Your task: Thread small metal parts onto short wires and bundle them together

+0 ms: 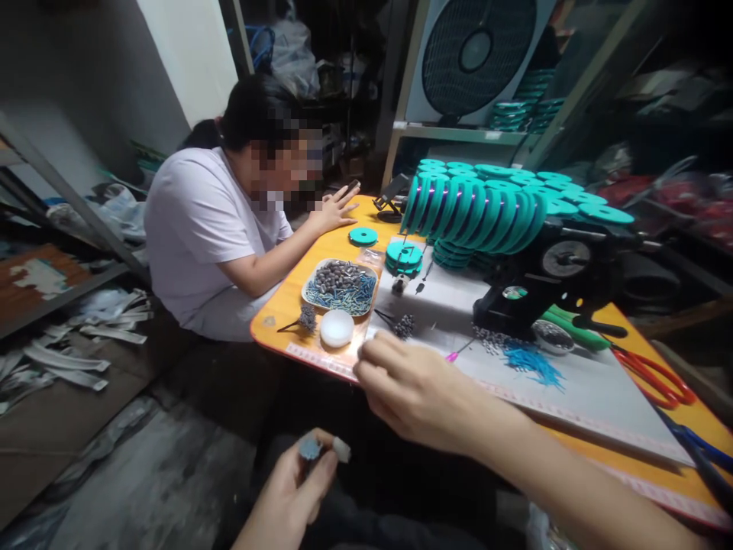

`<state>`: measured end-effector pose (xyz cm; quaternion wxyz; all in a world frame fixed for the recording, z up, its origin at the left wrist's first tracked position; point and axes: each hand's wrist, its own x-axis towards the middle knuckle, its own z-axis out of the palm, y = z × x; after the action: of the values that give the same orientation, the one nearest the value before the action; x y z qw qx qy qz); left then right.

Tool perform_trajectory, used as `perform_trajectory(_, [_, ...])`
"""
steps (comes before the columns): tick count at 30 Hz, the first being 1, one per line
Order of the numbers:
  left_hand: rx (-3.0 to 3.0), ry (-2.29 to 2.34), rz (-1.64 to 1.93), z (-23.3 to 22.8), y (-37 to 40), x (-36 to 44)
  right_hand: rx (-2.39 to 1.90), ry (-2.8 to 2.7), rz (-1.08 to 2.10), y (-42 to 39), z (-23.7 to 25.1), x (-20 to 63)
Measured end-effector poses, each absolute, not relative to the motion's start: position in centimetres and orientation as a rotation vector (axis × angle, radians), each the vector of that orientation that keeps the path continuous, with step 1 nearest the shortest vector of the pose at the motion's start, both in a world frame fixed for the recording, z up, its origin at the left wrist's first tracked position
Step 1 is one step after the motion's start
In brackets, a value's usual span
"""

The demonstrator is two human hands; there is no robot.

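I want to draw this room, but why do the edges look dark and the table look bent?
Head view: the lens is very wide, so the orange table edge bows and the right hand looms large; corners fade to black, light falls mostly on the teal discs; the left hand holding a small grey piece is slightly soft; the co-worker's face is pixelated.

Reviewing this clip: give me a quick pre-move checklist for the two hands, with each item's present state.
1. Left hand holds small blue-grey piece: ok.
2. Right hand at the table edge, empty: cannot tell, fingertips blurred.
3. Tray of beads and tubes in reach, unblocked: ok.
4. White round lid near right hand: ok.
5. Co-worker's hand far from both hands: ok.
6. Red scissors away from the hands: ok.
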<state>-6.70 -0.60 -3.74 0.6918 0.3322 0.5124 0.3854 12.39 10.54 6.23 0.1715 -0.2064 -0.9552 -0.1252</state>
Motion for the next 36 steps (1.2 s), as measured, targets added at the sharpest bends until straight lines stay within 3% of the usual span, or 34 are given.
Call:
perform_trajectory(7, [0.69, 1.022, 0.922, -5.9, -1.7, -6.6, -0.668, -2.862, -0.58, 16.2, 8.7, 9.7])
perform_trajectory(16, [0.749, 1.082, 1.025, -5.2, -0.9, -6.1, -0.778, -2.838, -0.379, 16.6, 7.3, 8.8])
perform_trajectory(20, [0.776, 1.071, 1.122, -4.0, -0.1, -6.2, -0.936, -2.625, -0.213, 14.8, 7.7, 11.0])
perform_trajectory(26, [0.535, 0.838, 1.124, -1.1, 0.7, -4.5, -0.983, -2.212, 0.499, 9.3, 7.5, 13.4])
perform_trajectory(28, [0.508, 0.83, 1.112, -0.3, 0.8, -3.8, -0.988, -2.158, 0.465, 8.2, 6.9, 13.7])
perform_trajectory(33, [0.417, 0.858, 1.094, 0.0, 0.7, -2.8, -1.087, -2.175, -0.052, 9.5, 4.5, 12.7])
perform_trajectory(36, [0.388, 0.859, 1.089, -0.3, 0.5, -2.5, -1.156, -2.199, -0.2, 11.5, 3.1, 11.0])
